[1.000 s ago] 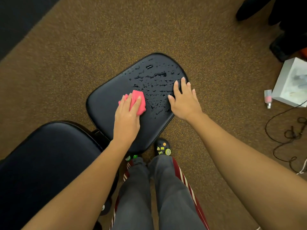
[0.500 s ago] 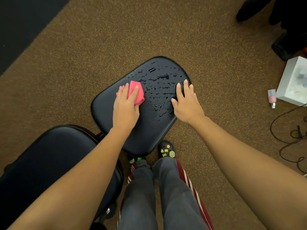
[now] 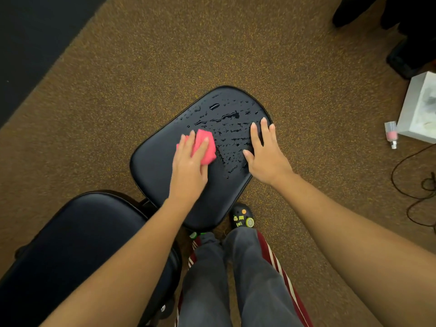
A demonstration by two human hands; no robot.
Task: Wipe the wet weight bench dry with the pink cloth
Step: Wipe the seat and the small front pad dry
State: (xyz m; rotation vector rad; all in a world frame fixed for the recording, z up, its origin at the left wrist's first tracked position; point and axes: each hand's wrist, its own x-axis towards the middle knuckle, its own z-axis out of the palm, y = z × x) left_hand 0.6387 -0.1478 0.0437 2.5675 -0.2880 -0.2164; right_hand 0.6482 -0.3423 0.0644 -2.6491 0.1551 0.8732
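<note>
Water droplets [image 3: 226, 128] bead the far half of the black padded bench [image 3: 155, 166]. Left hand [image 3: 188, 168] presses the folded pink cloth [image 3: 204, 147] mid-pad, fingers clamped over it; right hand [image 3: 265, 154] lies flat, fingers spread, at the right edge.

The counter pad [image 3: 165, 166] is glossy black, beaded with clear droplets on its far half. The cloth [image 3: 205, 145] is bright pink. The carpet [image 3: 165, 55] is brown flecked with yellow (a dark strip [image 3: 35, 31] borders it at the upper left). The trousers [image 3: 236, 279] are grey with red and white side stripes; the shoe [image 3: 241, 215] is black with green, yellow and orange charms.
</note>
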